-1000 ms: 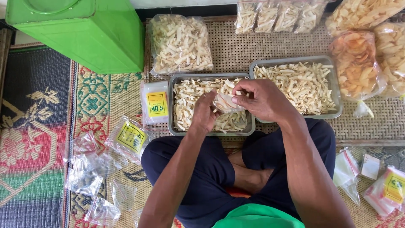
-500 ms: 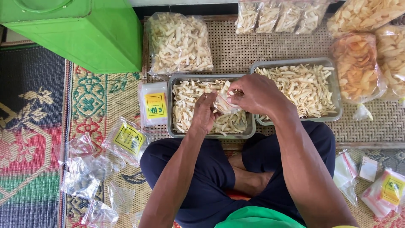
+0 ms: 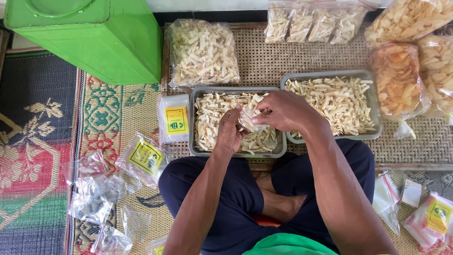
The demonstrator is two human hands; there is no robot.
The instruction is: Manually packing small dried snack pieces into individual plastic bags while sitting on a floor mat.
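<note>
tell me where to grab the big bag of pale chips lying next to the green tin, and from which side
Grip the big bag of pale chips by its near bottom edge, coming from the person's side. It lies flat on the woven mat, bulging in the middle, so only the edges look pinchable. The green tin crowds its left side, while the strip between the bag and the left tray looks open.

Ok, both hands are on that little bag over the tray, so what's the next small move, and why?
Probably push the chips down into the small clear bag and close its top. The left hand steadies the bag from below while the right hand works at its mouth, above the left metal tray of chips. Pale sticks already show at its opening; how full it is cannot be told.
</note>
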